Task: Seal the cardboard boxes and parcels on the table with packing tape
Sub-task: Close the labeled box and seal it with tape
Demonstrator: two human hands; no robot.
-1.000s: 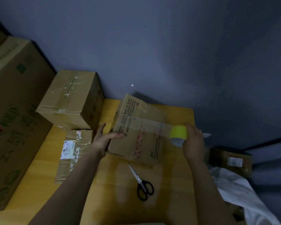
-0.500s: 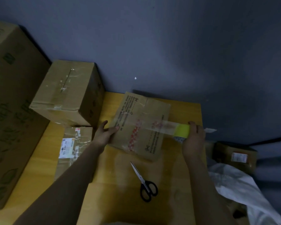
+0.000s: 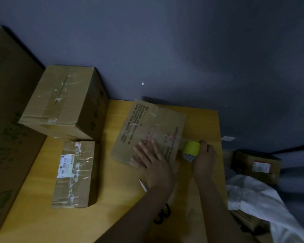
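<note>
Both busy: L hand (image 3: 153, 165) flat on parcel (image 3: 147, 123), R hand (image 3: 204, 158) grips tape roll (image 3: 191, 149).

The yellow tabletop (image 3: 112, 216) carries a taped box (image 3: 65, 102) far left, a labelled parcel (image 3: 74, 172) nearer, a flat cardboard parcel (image 3: 147, 127) far right, and half-hidden scissors (image 3: 143, 185) near.

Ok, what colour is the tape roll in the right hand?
Yellow: the tape roll in the right hand shows best in the head view.
</note>
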